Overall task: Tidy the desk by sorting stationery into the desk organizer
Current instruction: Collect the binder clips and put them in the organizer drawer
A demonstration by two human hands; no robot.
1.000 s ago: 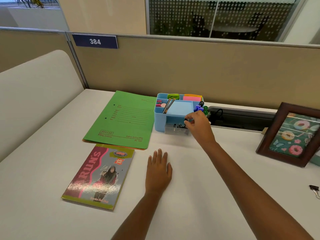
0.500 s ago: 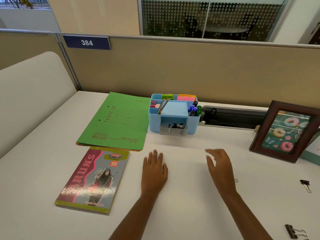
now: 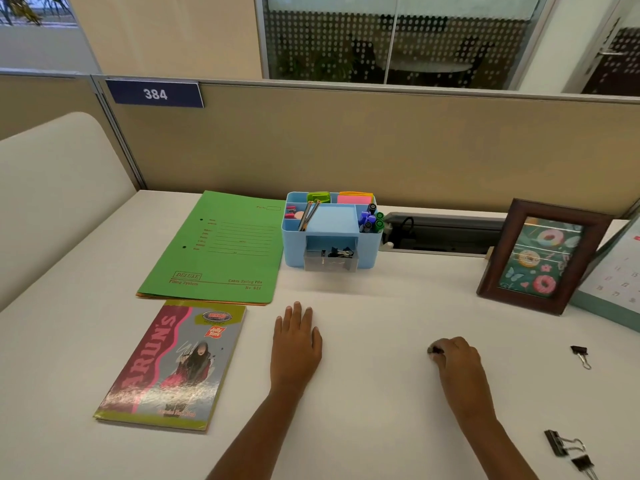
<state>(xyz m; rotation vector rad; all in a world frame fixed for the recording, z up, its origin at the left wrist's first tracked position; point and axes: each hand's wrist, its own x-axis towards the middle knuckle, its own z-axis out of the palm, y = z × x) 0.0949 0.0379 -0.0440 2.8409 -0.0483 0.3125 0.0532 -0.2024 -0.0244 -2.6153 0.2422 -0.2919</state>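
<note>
**Sorting largely complete; loose clips outstanding**

The desk organizer (image 3: 332, 233) stands at the back of the desk (image 3: 381, 410), already stocked: pens and markers upright in its side compartments, sticky notes at its rear, and several binder clips in its open front drawer (image 3: 330, 259).

The right hand (image 3: 457, 358) rests on the desk in front of the organizer and to its right. Its fingers are curled down around a small dark item (image 3: 434, 350), probably a binder clip, though too little of it shows to confirm. The left hand (image 3: 296, 344) lies flat on the desk in front of the organizer, fingers straight, holding nothing.

Outstanding: one binder clip (image 3: 581, 355) lies loose well to the organizer's right, and two further clips (image 3: 556, 443) lie further right and nearer the person. On this evidence, the item in hand and these three belong in the drawer.

The green folder (image 3: 221, 247) just left of the organizer, and the notebook (image 3: 173, 365) in front of the folder, are untouched.
</note>
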